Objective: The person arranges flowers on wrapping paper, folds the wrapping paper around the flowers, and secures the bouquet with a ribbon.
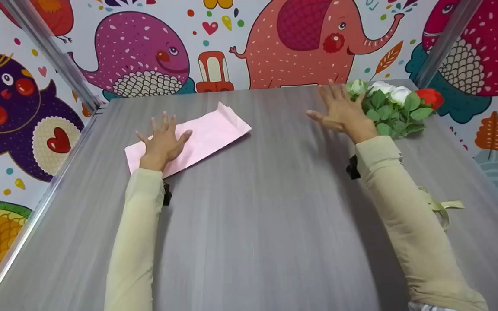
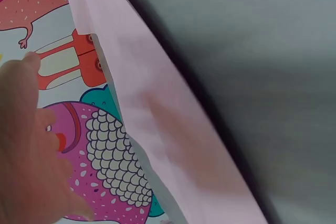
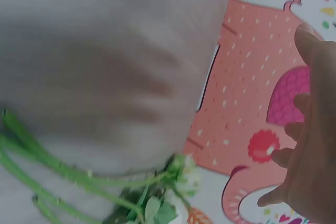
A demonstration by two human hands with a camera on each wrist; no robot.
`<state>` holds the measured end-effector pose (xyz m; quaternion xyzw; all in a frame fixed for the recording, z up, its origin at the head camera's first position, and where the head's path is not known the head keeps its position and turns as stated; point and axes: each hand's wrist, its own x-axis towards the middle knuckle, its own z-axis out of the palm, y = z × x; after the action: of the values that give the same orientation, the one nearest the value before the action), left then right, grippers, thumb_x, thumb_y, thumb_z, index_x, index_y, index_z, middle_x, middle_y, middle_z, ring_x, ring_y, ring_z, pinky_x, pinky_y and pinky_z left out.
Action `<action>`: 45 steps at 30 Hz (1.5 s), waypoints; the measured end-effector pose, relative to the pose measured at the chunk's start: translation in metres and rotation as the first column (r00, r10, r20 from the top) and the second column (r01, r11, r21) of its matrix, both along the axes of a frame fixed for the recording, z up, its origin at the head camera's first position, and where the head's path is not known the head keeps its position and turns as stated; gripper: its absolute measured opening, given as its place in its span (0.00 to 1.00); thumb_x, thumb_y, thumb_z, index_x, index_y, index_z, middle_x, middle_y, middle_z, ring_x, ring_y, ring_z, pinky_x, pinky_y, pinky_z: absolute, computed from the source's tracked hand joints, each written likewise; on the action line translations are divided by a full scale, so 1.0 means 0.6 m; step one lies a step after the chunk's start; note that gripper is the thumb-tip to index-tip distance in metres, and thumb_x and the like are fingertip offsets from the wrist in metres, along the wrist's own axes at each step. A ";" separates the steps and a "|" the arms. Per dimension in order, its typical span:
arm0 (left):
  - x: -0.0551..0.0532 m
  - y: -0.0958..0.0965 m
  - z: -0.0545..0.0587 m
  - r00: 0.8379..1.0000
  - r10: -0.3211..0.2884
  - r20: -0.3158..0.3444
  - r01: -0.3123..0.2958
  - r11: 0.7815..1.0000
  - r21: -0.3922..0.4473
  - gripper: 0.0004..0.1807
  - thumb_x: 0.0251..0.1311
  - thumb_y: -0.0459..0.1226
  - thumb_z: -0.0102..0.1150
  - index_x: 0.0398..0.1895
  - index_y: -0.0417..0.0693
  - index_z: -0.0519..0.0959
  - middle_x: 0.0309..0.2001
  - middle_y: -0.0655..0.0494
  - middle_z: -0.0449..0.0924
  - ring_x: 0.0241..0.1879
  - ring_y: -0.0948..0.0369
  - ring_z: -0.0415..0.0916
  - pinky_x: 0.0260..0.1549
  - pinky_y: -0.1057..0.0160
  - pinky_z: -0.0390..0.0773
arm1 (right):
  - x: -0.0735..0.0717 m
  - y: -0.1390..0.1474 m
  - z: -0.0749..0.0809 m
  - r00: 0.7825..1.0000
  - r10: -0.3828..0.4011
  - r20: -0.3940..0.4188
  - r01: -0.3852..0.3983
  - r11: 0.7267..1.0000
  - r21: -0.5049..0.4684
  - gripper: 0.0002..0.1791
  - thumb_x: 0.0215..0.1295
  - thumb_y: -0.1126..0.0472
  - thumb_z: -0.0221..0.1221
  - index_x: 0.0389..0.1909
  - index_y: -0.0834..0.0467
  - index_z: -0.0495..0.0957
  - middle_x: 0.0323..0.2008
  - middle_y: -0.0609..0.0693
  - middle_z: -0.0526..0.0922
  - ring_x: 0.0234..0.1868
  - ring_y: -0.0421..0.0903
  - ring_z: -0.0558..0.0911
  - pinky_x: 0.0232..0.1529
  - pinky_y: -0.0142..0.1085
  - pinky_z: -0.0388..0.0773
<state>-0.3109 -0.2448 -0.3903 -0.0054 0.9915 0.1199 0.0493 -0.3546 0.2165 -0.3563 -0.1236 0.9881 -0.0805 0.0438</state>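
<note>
With fingers spread, the left hand (image 1: 161, 144) is over a folded sheet of pink paper (image 1: 214, 134), overlapping its left part in the head view. In the left wrist view the pink paper (image 2: 152, 93) runs diagonally beside the hand (image 2: 31, 150), which holds nothing. At the back right, the right hand (image 1: 342, 110) is also spread and holds nothing. It overlaps the left side of a bunch of flowers (image 1: 398, 108) with white and red blooms and green leaves. Green stems (image 3: 68, 174) of the bunch show in the right wrist view, below the shadow of the right hand (image 3: 310, 135).
A pale green ribbon (image 1: 443, 207) lies beside the right forearm, partly hidden by the sleeve. The grey table (image 1: 249, 224) is bordered by walls printed with cartoon animals. Metal posts (image 1: 54, 56) stand at the back corners. A thin white-topped object (image 1: 299, 85) sits at the back edge.
</note>
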 end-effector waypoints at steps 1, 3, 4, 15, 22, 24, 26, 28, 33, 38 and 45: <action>0.002 -0.004 -0.001 1.000 -0.006 -0.005 0.006 1.000 0.003 0.50 0.69 0.69 0.29 0.81 0.46 0.38 0.81 0.40 0.27 0.78 0.33 0.21 0.63 0.19 0.24 | 0.001 -0.006 0.000 1.000 0.008 -0.006 -0.008 1.000 -0.003 0.53 0.67 0.22 0.35 0.81 0.49 0.29 0.81 0.59 0.27 0.80 0.67 0.31 0.64 0.78 0.23; 0.007 -0.013 -0.003 1.000 -0.008 0.000 0.008 1.000 0.009 0.51 0.68 0.70 0.28 0.81 0.46 0.38 0.81 0.40 0.27 0.78 0.33 0.21 0.63 0.19 0.24 | 0.003 -0.017 -0.001 1.000 0.024 -0.017 -0.024 1.000 -0.005 0.53 0.67 0.23 0.36 0.81 0.48 0.30 0.81 0.58 0.28 0.80 0.66 0.31 0.65 0.78 0.23; 0.009 -0.017 -0.005 1.000 -0.007 0.006 0.007 1.000 0.011 0.51 0.68 0.70 0.28 0.81 0.46 0.38 0.81 0.40 0.26 0.77 0.33 0.20 0.63 0.20 0.23 | 0.004 -0.022 -0.003 0.999 0.032 -0.020 -0.032 0.999 -0.004 0.52 0.67 0.24 0.37 0.81 0.48 0.30 0.81 0.58 0.28 0.80 0.66 0.32 0.65 0.78 0.24; 0.043 -0.066 -0.009 0.999 0.009 0.036 -0.011 0.997 0.075 0.53 0.66 0.73 0.26 0.81 0.47 0.37 0.81 0.40 0.24 0.76 0.32 0.18 0.60 0.20 0.17 | 0.020 -0.089 -0.027 0.996 0.084 -0.028 -0.086 0.991 -0.102 0.51 0.67 0.26 0.43 0.81 0.46 0.34 0.82 0.53 0.29 0.82 0.62 0.32 0.70 0.72 0.22; 0.065 -0.087 -0.012 0.999 0.021 0.047 -0.027 0.991 0.130 0.53 0.67 0.71 0.28 0.81 0.46 0.36 0.80 0.41 0.22 0.77 0.33 0.19 0.61 0.21 0.18 | 0.029 -0.137 -0.038 0.993 0.117 -0.024 -0.119 0.986 -0.118 0.51 0.67 0.25 0.41 0.81 0.45 0.32 0.82 0.51 0.29 0.82 0.59 0.31 0.72 0.70 0.24; 0.070 -0.092 -0.013 0.998 0.024 0.052 -0.031 0.990 0.136 0.53 0.67 0.71 0.29 0.81 0.46 0.35 0.80 0.41 0.22 0.77 0.33 0.19 0.61 0.21 0.18 | 0.030 -0.149 -0.041 0.993 0.117 -0.011 -0.118 0.984 -0.137 0.52 0.67 0.25 0.41 0.81 0.44 0.32 0.82 0.51 0.29 0.82 0.59 0.32 0.73 0.69 0.25; 0.073 -0.097 -0.015 0.998 0.035 0.054 -0.042 0.989 0.142 0.52 0.68 0.70 0.30 0.81 0.45 0.36 0.80 0.39 0.23 0.77 0.31 0.22 0.62 0.21 0.20 | 0.031 -0.161 -0.044 0.993 0.119 0.012 -0.115 0.979 -0.171 0.51 0.67 0.25 0.42 0.81 0.43 0.32 0.82 0.50 0.29 0.82 0.57 0.32 0.74 0.68 0.28; 0.076 -0.102 -0.018 0.997 0.048 0.058 -0.056 0.987 0.148 0.52 0.69 0.69 0.30 0.81 0.43 0.36 0.80 0.38 0.24 0.76 0.29 0.24 0.62 0.20 0.22 | 0.033 -0.172 -0.047 0.991 0.127 0.036 -0.117 0.970 -0.212 0.50 0.68 0.26 0.43 0.81 0.42 0.32 0.82 0.48 0.28 0.83 0.56 0.33 0.76 0.67 0.32; 0.082 -0.113 -0.024 0.994 0.089 0.066 -0.099 0.979 0.176 0.51 0.71 0.67 0.29 0.80 0.37 0.39 0.79 0.32 0.31 0.77 0.29 0.31 0.63 0.20 0.28 | 0.034 -0.203 -0.058 0.983 0.171 0.068 -0.139 0.931 -0.339 0.47 0.72 0.33 0.47 0.82 0.47 0.36 0.83 0.50 0.33 0.83 0.52 0.41 0.79 0.56 0.44; 0.089 -0.121 -0.029 0.984 0.158 0.087 -0.175 0.957 0.230 0.49 0.73 0.65 0.21 0.78 0.32 0.42 0.78 0.27 0.39 0.78 0.33 0.36 0.72 0.29 0.39 | 0.034 -0.240 -0.066 0.975 0.192 0.108 -0.122 0.877 -0.464 0.44 0.75 0.38 0.47 0.81 0.54 0.43 0.83 0.52 0.38 0.83 0.48 0.41 0.81 0.47 0.43; 0.096 -0.127 -0.036 0.962 0.246 0.117 -0.270 0.921 0.281 0.46 0.75 0.61 0.23 0.78 0.31 0.42 0.77 0.26 0.44 0.77 0.33 0.43 0.75 0.36 0.47 | 0.027 -0.273 -0.082 0.971 0.146 0.190 -0.003 0.799 -0.601 0.41 0.76 0.41 0.48 0.80 0.58 0.47 0.82 0.56 0.45 0.83 0.52 0.45 0.81 0.47 0.43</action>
<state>-0.2536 -0.3210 -0.4117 -0.1333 0.9505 0.2713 0.0724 -0.3383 0.0528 -0.4056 -0.1600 0.8952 -0.3988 0.1181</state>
